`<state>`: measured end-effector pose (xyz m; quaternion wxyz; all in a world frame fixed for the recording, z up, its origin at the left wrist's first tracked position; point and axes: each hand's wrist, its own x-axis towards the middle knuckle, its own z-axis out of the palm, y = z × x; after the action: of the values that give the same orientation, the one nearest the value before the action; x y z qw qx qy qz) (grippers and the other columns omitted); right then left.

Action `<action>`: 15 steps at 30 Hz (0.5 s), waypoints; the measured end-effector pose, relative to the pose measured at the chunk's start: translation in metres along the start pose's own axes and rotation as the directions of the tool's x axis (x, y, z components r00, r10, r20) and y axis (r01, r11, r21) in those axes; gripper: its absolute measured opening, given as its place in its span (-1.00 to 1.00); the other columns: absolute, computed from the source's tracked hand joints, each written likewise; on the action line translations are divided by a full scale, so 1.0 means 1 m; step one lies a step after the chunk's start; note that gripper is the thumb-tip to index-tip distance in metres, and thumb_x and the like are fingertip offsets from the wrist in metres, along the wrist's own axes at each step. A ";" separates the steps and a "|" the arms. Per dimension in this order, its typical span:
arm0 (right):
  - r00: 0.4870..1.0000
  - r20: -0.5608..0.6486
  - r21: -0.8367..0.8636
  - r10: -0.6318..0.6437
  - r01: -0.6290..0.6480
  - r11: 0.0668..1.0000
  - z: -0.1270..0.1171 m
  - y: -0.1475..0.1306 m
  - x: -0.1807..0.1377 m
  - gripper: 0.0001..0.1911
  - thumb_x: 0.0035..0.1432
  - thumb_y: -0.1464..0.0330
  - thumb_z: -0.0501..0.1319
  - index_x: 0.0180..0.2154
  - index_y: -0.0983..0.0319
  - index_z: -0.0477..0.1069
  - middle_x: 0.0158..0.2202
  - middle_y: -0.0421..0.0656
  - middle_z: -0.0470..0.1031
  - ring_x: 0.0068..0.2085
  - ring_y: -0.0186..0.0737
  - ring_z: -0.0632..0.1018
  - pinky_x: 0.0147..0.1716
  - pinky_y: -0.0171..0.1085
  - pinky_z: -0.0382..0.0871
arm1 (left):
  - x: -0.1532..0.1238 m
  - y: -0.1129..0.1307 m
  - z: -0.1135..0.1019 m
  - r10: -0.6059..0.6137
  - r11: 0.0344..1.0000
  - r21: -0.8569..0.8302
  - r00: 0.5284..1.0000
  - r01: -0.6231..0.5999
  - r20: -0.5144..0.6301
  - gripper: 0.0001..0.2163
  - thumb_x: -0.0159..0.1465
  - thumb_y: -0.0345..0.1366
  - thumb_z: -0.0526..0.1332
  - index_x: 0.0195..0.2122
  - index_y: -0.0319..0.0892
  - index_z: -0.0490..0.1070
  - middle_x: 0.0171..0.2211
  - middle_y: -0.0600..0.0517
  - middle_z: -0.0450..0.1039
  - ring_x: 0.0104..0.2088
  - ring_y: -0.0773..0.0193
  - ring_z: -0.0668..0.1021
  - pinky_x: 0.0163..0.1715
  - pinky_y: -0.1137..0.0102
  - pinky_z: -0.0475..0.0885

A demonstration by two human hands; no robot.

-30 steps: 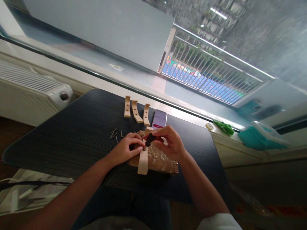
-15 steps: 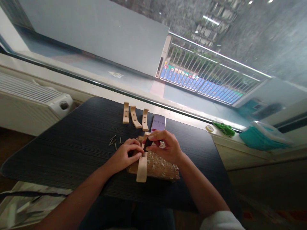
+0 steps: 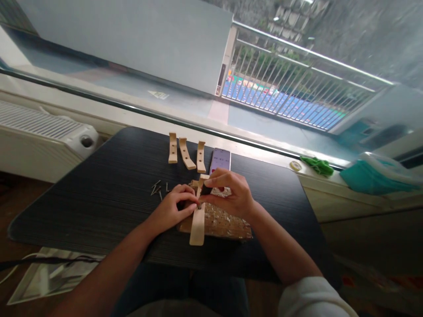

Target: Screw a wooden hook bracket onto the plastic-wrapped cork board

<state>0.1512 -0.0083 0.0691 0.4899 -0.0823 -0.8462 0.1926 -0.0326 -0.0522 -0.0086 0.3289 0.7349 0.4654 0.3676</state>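
Observation:
A light wooden strip [image 3: 197, 223] lies across a brown perforated board [image 3: 224, 221] on the dark table [image 3: 99, 189]. My left hand [image 3: 172, 207] is closed in a pinch at the strip's upper part, fingertips pressed to it. My right hand [image 3: 231, 196] is closed around a small black tool, its tip down at the strip beside my left fingertips. What sits under the tool tip is too small to make out.
Three more wooden strips [image 3: 185, 153] lie side by side at the table's far side, a phone [image 3: 220, 160] next to them. Several loose screws [image 3: 158, 187] lie left of my hands. A radiator [image 3: 42, 132] stands at left; a window sill holds a green cloth [image 3: 319, 166] and teal pack [image 3: 373, 180].
My right hand has lowered the black tool closer to the strip. The camera view shifted slightly; the hands stay at the same spot on the board.

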 end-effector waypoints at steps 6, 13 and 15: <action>0.999 -0.031 -0.116 -0.035 0.032 0.993 0.000 0.000 -0.001 -0.78 0.11 0.38 0.31 -0.22 0.18 0.32 -0.42 -0.24 0.40 -0.46 -0.41 0.42 -0.53 -0.40 0.33 | 0.000 -0.001 0.000 0.010 1.000 -0.002 1.000 -0.010 -0.006 -0.85 0.18 -0.30 0.19 -0.33 -0.12 0.56 -0.23 0.00 0.43 -0.12 0.16 0.46 -0.05 0.29 0.39; 0.996 -0.023 -0.220 -0.082 0.075 0.973 0.000 -0.003 -0.002 -0.79 0.11 0.38 0.30 -0.23 0.17 0.30 -0.44 -0.24 0.38 -0.43 -0.37 0.43 -0.47 -0.36 0.38 | 0.000 -0.002 0.000 0.020 1.000 0.004 1.000 -0.020 -0.008 -0.87 0.18 -0.30 0.19 -0.34 -0.13 0.55 -0.23 0.00 0.43 -0.12 0.15 0.46 -0.05 0.28 0.39; 0.997 -0.004 -0.194 -0.076 0.074 0.978 -0.002 -0.004 -0.001 -0.79 0.12 0.36 0.29 -0.21 0.19 0.31 -0.43 -0.22 0.39 -0.42 -0.37 0.44 -0.46 -0.36 0.39 | 0.000 -0.002 0.000 0.021 1.000 0.001 1.000 -0.021 -0.014 -0.87 0.17 -0.30 0.19 -0.35 -0.14 0.54 -0.23 0.00 0.44 -0.12 0.15 0.46 -0.05 0.29 0.39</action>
<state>0.1535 -0.0119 0.0704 0.4914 -0.0988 -0.8606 0.0905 -0.0334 -0.0515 -0.0104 0.3216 0.7373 0.4602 0.3758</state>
